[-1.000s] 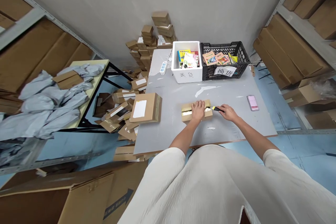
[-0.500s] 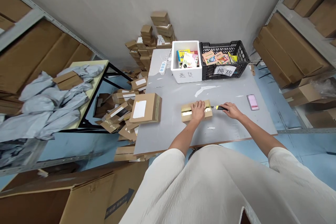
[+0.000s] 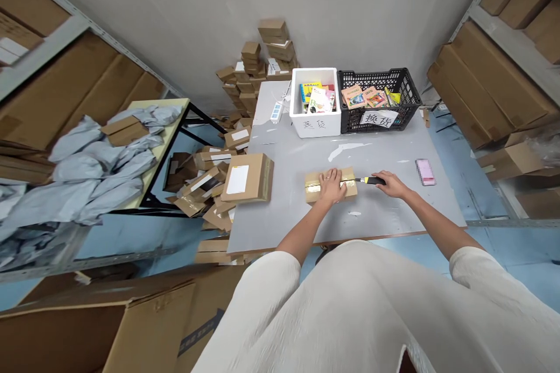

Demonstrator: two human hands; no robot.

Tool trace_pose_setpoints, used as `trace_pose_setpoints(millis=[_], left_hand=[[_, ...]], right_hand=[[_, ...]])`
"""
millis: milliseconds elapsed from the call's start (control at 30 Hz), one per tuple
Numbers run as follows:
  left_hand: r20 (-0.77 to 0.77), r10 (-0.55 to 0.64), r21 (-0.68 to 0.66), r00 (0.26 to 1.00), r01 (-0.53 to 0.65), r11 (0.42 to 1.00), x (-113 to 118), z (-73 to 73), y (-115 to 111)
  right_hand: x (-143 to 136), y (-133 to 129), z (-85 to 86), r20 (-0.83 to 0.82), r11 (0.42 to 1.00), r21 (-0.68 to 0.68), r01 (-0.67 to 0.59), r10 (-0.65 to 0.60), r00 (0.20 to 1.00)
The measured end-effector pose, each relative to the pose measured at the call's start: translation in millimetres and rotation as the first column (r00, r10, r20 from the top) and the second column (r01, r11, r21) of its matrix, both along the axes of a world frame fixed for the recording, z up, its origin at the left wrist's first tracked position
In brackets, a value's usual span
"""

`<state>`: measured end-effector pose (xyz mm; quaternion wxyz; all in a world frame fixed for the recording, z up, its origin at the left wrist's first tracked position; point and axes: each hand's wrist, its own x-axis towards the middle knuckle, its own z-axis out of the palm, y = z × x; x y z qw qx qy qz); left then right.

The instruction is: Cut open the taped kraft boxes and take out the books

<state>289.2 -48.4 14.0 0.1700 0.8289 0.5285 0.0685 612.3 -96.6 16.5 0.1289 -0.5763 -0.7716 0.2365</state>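
A small taped cardboard box (image 3: 311, 187) lies on the grey table (image 3: 284, 227) in front of me. Pressed flat on its top is my left hand (image 3: 332, 186), fingers stretched out and nothing gripped. My right hand (image 3: 391, 184) is closed around the black and yellow handle of a utility knife (image 3: 373, 180). The knife points left, its blade at the right end of the box, along the line of the shiny tape. How deep the tip goes cannot be made out.
A larger cardboard box (image 3: 258, 178) stands at the table's left edge. At the back are a white foam box (image 3: 315, 126) and a black crate (image 3: 380, 120), both with books. A phone (image 3: 425, 172) lies on the right. Discarded cartons (image 3: 192, 192) pile up left of the table.
The whole view has shifted slightly. My right hand and the knife have moved a little relative to the box, with the blade still at its right end. My left hand stays on top.
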Motion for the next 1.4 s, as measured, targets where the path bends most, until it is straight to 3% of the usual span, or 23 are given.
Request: trace_pose_setpoints(millis=[100,267,400,600,867,1033,1167,1400], left_hand=[[0.010,-0.027,-0.044,1.000,0.027,0.999,-26,1.1,-4],[-0.019,0.053,-0.060,0.998,-0.054,0.997,-78,3.5,-14],[-0.028,0.125,-0.066,0.992,-0.127,0.990,-98,0.9,-22],[-0.005,0.184,-0.133,0.983,-0.183,0.974,-101,-9.0,-24],[-0.006,0.120,-0.111,0.993,-0.120,0.987,-81,-5.6,-2],[0.086,0.263,-0.132,0.961,-0.251,0.959,-68,-6.5,21],[0.126,0.312,-0.144,0.942,-0.294,0.945,-73,-12.4,24],[0.089,0.327,-0.291,0.941,-0.290,0.912,-82,-26.3,12]], right_hand=[[-6,-3,-1.3,-0.100,0.999,-0.038,0.037,-0.040,0.994],[-43,-2,-11.2,-0.328,0.980,-0.124,0.157,-0.190,0.925],[-77,3,-20.3,-0.444,0.959,-0.233,0.162,-0.253,0.860],[-97,3,-22.9,-0.471,0.950,-0.271,0.156,-0.272,0.839],[-81,13,-23.4,-0.480,0.880,-0.260,0.398,-0.475,0.737],[-76,22,-30.1,-0.521,0.828,-0.330,0.452,-0.560,0.645],[-77,18,-36.5,-0.497,0.832,-0.334,0.442,-0.555,0.668],[-82,13,-41.0,-0.450,0.842,-0.365,0.396,-0.532,0.717]])
